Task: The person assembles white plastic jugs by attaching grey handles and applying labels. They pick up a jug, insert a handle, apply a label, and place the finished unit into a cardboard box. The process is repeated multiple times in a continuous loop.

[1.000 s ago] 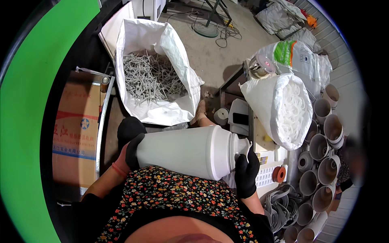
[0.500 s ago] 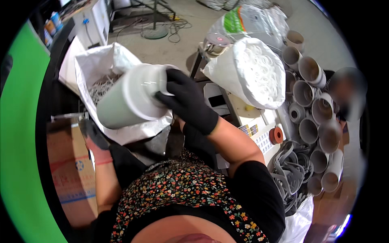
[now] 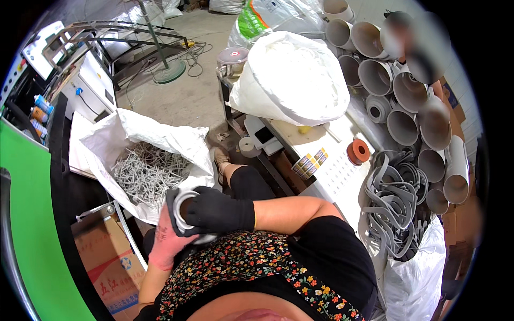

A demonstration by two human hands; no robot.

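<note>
A grey-white plastic pipe fitting [image 3: 186, 208] is held close to my lap, its round open end facing up toward me. On its left side, my left hand [image 3: 167, 235], in a pink glove with dark fingers, is closed round it. My right hand [image 3: 217, 211], in a black glove, grips the rim from the right. Most of the fitting's body is hidden by the gloves and the apron. Just beyond my hands stands an open white sack [image 3: 142, 134] holding many thin grey plastic pieces [image 3: 152, 174].
At right, a white worktable [image 3: 337, 182] bears a sack of white rings [image 3: 294, 80], an orange-brown spool [image 3: 358, 152] and grey rubber strips [image 3: 388, 208]. Beyond are stacked pipe fittings [image 3: 402, 127] and a blurred person [image 3: 423, 45]. A cardboard box [image 3: 110, 262] sits lower left.
The pipe fitting has come from over the white sack down to my lap, now end-on. My left hand, apart from it before, has joined my right on it. The head view has shifted.
</note>
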